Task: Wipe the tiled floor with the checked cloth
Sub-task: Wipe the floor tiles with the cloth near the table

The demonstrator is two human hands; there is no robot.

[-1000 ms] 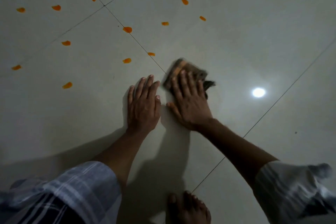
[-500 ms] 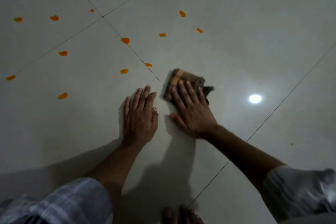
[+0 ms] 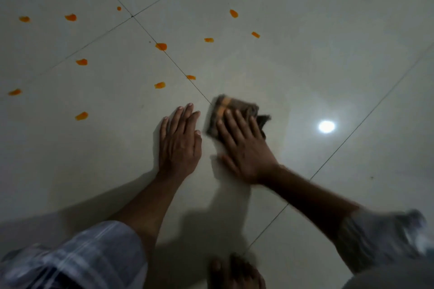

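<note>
A folded checked cloth (image 3: pixel 231 107), dark with orange stripes, lies on the pale tiled floor (image 3: pixel 305 42) beside a grout line. My right hand (image 3: pixel 244 145) presses flat on it with straight, spread fingers; the cloth's far edge and a dark corner stick out past the fingertips. My left hand (image 3: pixel 179 142) rests flat on the floor just left of the cloth, fingers straight and together, not touching it.
Several orange smears (image 3: pixel 160 46) dot the tiles ahead and to the left, the nearest (image 3: pixel 190 77) just beyond the cloth. A bright light reflection (image 3: pixel 326 126) shines at the right. My bare foot (image 3: pixel 234 272) is at the bottom edge.
My right hand has slid the cloth back and forth a little on the floor; it now looks blurred from motion. The left hand stays planted.
</note>
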